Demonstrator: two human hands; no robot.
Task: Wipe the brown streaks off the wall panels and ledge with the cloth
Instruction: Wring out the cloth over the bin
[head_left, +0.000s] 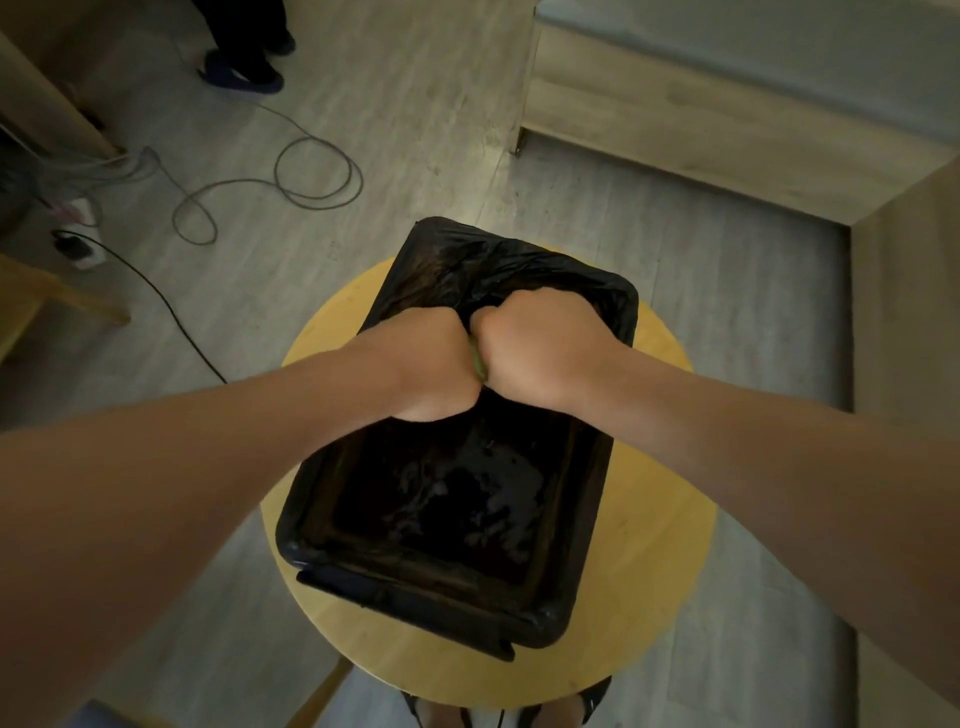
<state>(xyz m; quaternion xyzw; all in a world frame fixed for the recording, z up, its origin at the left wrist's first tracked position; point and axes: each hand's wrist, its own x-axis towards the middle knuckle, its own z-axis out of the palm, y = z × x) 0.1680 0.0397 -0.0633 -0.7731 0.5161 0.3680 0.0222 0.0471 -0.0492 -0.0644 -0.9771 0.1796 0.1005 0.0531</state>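
Cloth (477, 365), green, is squeezed betw. the two fists; only a thin strip shows where left hand (426, 364) and right hand (535, 348) touch. That strip runs near-to-far, but the rest is hidden, so can't tell which way the whole cloth lies. Fingers of both hands are curled tight round it, over the far half of a black bag-lined tub (592, 499) w/ some water (457, 488) in it, on a round yellow desk (660, 571).
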